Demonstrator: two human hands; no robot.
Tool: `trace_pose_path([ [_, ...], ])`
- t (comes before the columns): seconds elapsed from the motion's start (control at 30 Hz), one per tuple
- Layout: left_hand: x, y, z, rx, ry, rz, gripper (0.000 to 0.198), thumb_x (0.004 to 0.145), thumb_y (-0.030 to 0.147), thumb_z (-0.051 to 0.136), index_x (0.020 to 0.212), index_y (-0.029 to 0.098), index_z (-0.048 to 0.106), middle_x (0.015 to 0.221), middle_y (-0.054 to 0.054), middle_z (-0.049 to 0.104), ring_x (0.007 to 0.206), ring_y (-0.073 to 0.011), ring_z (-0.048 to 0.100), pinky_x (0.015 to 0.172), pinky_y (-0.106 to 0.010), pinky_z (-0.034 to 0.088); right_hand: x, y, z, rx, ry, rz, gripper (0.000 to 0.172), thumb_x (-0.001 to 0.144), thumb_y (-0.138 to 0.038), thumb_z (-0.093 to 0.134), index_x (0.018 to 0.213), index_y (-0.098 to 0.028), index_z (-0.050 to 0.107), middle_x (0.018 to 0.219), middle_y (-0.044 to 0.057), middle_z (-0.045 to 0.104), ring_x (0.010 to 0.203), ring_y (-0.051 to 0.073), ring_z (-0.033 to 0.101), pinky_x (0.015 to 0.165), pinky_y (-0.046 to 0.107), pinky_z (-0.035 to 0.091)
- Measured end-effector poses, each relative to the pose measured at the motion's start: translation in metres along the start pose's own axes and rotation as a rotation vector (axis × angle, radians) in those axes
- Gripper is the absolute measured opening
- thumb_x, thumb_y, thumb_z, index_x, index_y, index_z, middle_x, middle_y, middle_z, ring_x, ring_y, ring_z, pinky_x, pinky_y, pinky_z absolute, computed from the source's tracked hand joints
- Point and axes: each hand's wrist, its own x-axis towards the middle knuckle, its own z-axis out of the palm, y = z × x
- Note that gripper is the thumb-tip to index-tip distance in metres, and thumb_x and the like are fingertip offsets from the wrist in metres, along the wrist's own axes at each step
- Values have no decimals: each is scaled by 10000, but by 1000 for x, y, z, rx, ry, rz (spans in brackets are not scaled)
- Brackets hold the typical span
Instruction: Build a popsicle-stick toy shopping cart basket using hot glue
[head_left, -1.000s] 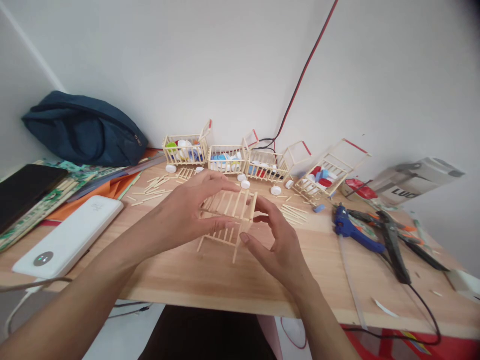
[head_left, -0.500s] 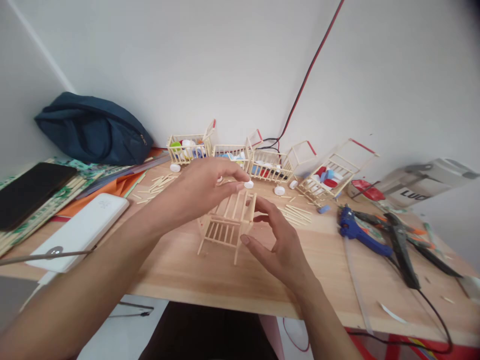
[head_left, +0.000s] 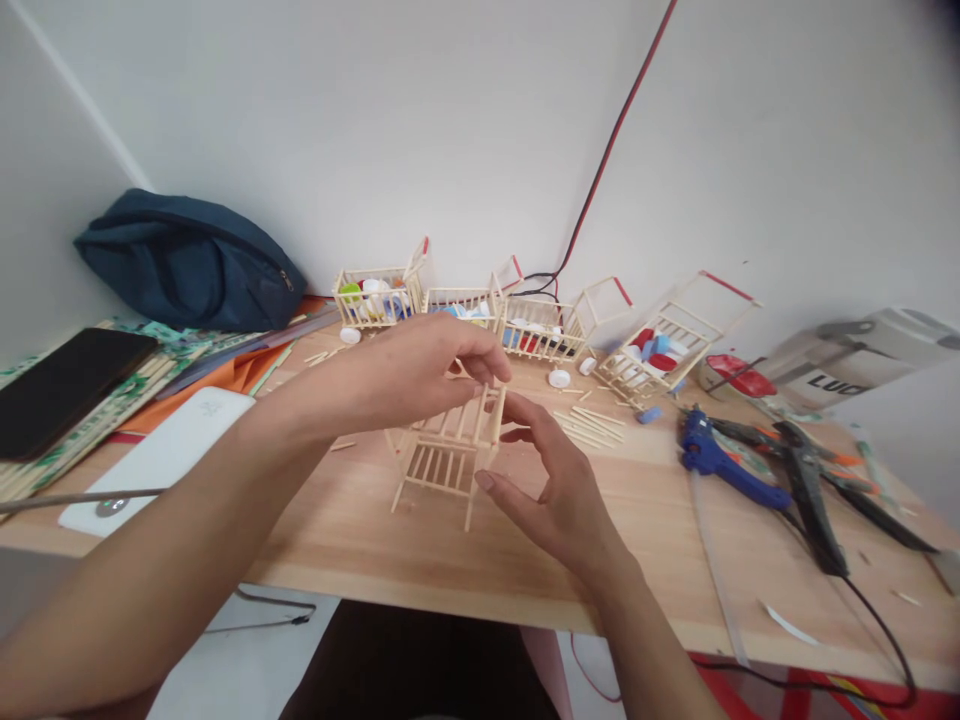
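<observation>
A small open frame of thin wooden sticks (head_left: 439, 462) stands on the wooden desk (head_left: 420, 555) in front of me. My left hand (head_left: 420, 375) hovers over its top rail. The fingers are curled down and pinched together at the frame's far right corner, and what they pinch is hidden. My right hand (head_left: 551, 485) cups the frame's right end, index finger on the upper rail and thumb near the lower one. Loose sticks (head_left: 592, 425) lie just right of the frame, with a white cap (head_left: 559, 378) behind them.
Several finished stick carts (head_left: 379, 295) filled with coloured caps line the wall. A blue glue gun (head_left: 716, 460) and black pliers (head_left: 806, 490) with cables lie at right. At left are a white power bank (head_left: 169, 450), a black phone (head_left: 60, 385) and a dark blue bag (head_left: 187, 260).
My left hand lifted off the frame's top and curled its fingers down at the far right corner, covering a white cap that lay there. My right hand stayed put.
</observation>
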Motion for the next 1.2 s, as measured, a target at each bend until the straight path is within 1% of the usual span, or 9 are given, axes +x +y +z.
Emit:
trace_pose_path([
  [0.13, 2, 2, 2, -20, -24, -14, 302, 779, 120, 500, 930, 210, 745, 887, 2, 751, 787, -146, 665, 705, -240, 475, -1, 1, 0, 1, 9, -9, 699, 785, -205, 699, 1413, -295, 405, 1325, 75, 564, 1182, 245, 553, 951, 432, 505],
  [0.3, 3, 3, 7, -97, 27, -61, 293, 765, 142, 517, 910, 219, 759, 879, 4, 758, 800, -154, 668, 714, -249, 490, 0, 1, -1, -2, 10, -7, 703, 783, -197, 699, 1415, -291, 406, 1329, 77, 558, 1178, 243, 551, 950, 432, 507],
  [0.43, 2, 3, 11, -148, 53, -89, 287, 763, 144, 508, 870, 215, 764, 815, 9, 747, 734, -140, 652, 679, -243, 483, 1, 1, -1, 1, 4, -11, 705, 784, -200, 702, 1416, -295, 404, 1337, 75, 555, 1186, 245, 546, 950, 434, 508],
  [0.6, 1, 4, 14, -148, 58, -105, 310, 740, 140, 500, 870, 206, 773, 696, 14, 705, 616, -116, 581, 572, -223, 423, 0, 1, -1, -7, 5, -3, 693, 784, -215, 711, 1401, -309, 409, 1347, 67, 553, 1184, 245, 550, 951, 438, 508],
  [0.73, 1, 7, 15, -148, 79, -100, 316, 721, 102, 482, 805, 200, 771, 609, 34, 650, 556, -90, 517, 557, -212, 390, 0, 2, 0, -18, 12, 9, 697, 789, -236, 716, 1407, -307, 402, 1344, 71, 557, 1159, 246, 568, 943, 440, 514],
  [0.87, 1, 8, 17, -151, 89, -108, 301, 710, 90, 488, 767, 193, 764, 573, 40, 620, 525, -78, 485, 540, -202, 372, 0, 3, 0, -26, 9, 15, 671, 790, -247, 718, 1390, -299, 423, 1327, 71, 571, 1145, 248, 577, 940, 445, 515],
  [1.0, 2, 6, 20, -136, 97, -142, 283, 710, 111, 495, 771, 190, 761, 576, 36, 624, 528, -90, 499, 529, -212, 369, 1, 2, 0, -36, 9, 9, 647, 783, -240, 725, 1365, -293, 449, 1292, 61, 595, 1122, 235, 584, 937, 431, 513],
  [1.07, 2, 4, 20, -122, 97, -151, 271, 724, 125, 500, 785, 190, 756, 608, 28, 645, 563, -106, 534, 555, -224, 392, 1, 2, -1, -44, 10, 11, 642, 785, -242, 725, 1364, -290, 451, 1292, 60, 597, 1111, 231, 588, 934, 427, 512],
  [1.2, 2, 2, 22, -107, 139, -125, 279, 812, 163, 473, 927, 189, 726, 826, -13, 721, 757, -152, 628, 721, -272, 471, 3, 1, -1, -50, 8, 7, 624, 807, -252, 695, 1379, -287, 448, 1304, 64, 592, 1141, 239, 578, 946, 438, 508],
])
